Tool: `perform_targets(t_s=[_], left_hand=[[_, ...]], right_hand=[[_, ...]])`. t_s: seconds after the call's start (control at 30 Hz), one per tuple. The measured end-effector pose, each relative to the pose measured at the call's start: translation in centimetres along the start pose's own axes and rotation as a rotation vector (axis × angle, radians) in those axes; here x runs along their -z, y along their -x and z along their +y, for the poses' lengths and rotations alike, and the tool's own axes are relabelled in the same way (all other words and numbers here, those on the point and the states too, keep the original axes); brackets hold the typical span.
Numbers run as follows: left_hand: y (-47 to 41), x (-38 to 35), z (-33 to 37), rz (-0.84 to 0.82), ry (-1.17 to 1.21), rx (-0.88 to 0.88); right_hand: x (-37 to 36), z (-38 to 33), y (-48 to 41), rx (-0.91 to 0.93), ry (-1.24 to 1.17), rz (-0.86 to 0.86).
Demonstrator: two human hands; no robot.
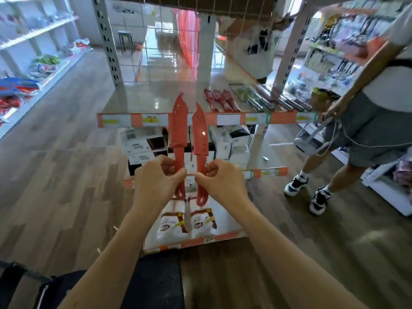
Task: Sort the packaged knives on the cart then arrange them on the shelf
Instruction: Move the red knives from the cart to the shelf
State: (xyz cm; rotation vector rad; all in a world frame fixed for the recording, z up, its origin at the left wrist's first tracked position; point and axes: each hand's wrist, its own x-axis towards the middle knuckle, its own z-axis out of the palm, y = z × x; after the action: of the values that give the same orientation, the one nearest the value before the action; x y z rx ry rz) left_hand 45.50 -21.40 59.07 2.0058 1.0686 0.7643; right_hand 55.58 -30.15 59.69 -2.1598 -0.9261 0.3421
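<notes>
I hold two red packaged knives upright, tips up, in front of a shelf unit. My left hand (158, 175) grips the handle of the left red knife (179, 121). My right hand (219, 177) pinches the handle of the right red knife (200, 132). Behind them runs the middle shelf (138, 99) with an orange and white price strip along its front edge. On its right part lie several red packaged knives (219, 99) and several dark and silver packaged knives (278, 103). No cart is in view.
A person in grey shorts (365, 130) stands at the right, one hand on the shelf post. White boxes (142, 143) fill the lower shelf. White bags (185, 221) lie on the bottom shelf. More shelving (33, 63) lines the left aisle.
</notes>
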Motion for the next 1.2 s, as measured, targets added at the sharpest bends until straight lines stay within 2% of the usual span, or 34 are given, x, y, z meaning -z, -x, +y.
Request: perform_targets(t_s=[0.17, 0.33, 0.63, 0.87, 1.2], left_hand=[[-7.6, -3.3, 2.8, 0.035, -0.024, 0.006], [-13.6, -6.3, 4.7, -0.002, -0.071, 0.025], [-20.9, -11.1, 6.8, 0.043, -0.2, 0.083], [-23.8, -13.0, 7.8, 0.098, -0.21, 0.216], [-26.2, -12.6, 6.4, 0.072, -0.24, 0.25]], right_hand=[[2.5, 0.4, -8.5, 0.024, 0.057, 0.035], [4.5, 1.4, -15.3, 0.028, 0.076, 0.049], [5.4, 3.9, -26.4, 0.026, 0.082, -0.065], [5.2, 4.5, -31.2, -0.029, 0.011, -0.293], [5.5, 2.9, -33.5, -0.067, -0.179, -0.347]])
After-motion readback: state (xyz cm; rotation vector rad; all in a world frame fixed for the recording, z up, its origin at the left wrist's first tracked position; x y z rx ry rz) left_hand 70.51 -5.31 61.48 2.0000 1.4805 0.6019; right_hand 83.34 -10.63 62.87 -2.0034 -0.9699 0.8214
